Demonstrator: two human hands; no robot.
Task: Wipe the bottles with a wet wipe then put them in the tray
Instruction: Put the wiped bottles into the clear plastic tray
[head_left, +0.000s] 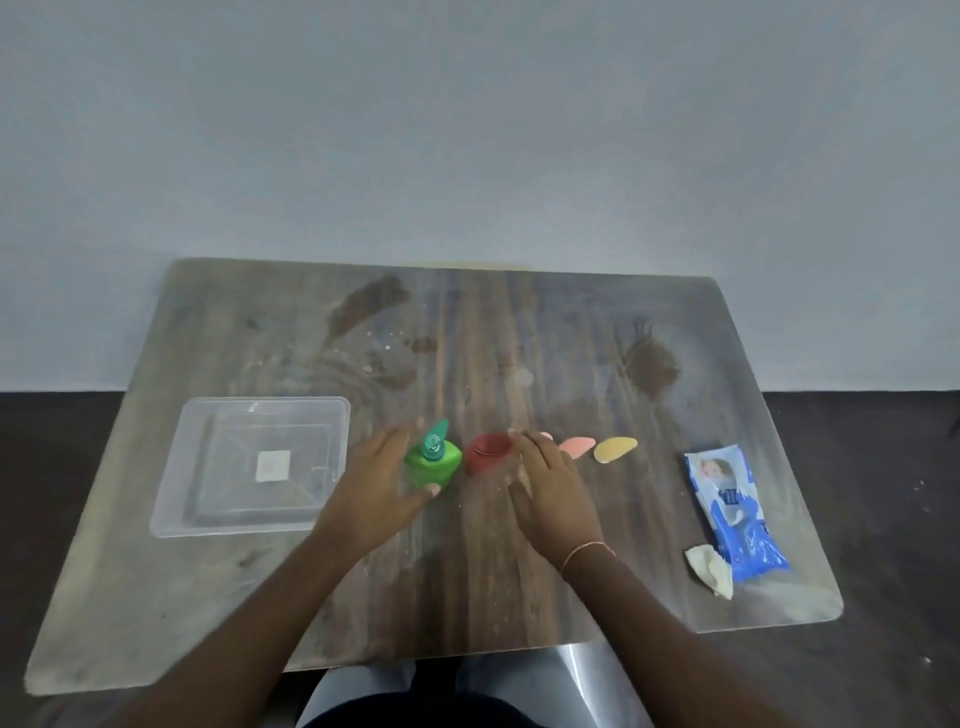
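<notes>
Green bottle (434, 464): it stands upright at mid worktop, just right of the tray, with its teal cap flipped open.
Left hand (375, 486): yours sits against the green bottle's left side; the fingers are straight and spread, the thumb tip touches the bottle's front low down, and nothing is curled round it.
Red bottle (487, 453): just right of the green bottle, upright, close but apart from it.
Right hand (555, 491): yours lies just right of the red bottle, fingers straight and slightly apart, their tips at the bottle's right rim; whether they touch it you cannot tell from this blur.
Pink bottle (577, 446): right of the red bottle, beyond your right fingers; another pale pink top peeks out between them, mostly hidden.
Yellow bottle (615, 448): last in the row, farthest right of the green bottle.
Tray (171, 499): clear plastic, just left of the green bottle, a small white label on its floor.
Wipes pack (735, 512): blue and white, well right of the green bottle, near the worktop's right edge.
Wipe (710, 569): crumpled, whitish, touching the pack's near end.
Worktop (519, 322): dark wood grain, stained in patches behind the green bottle.
</notes>
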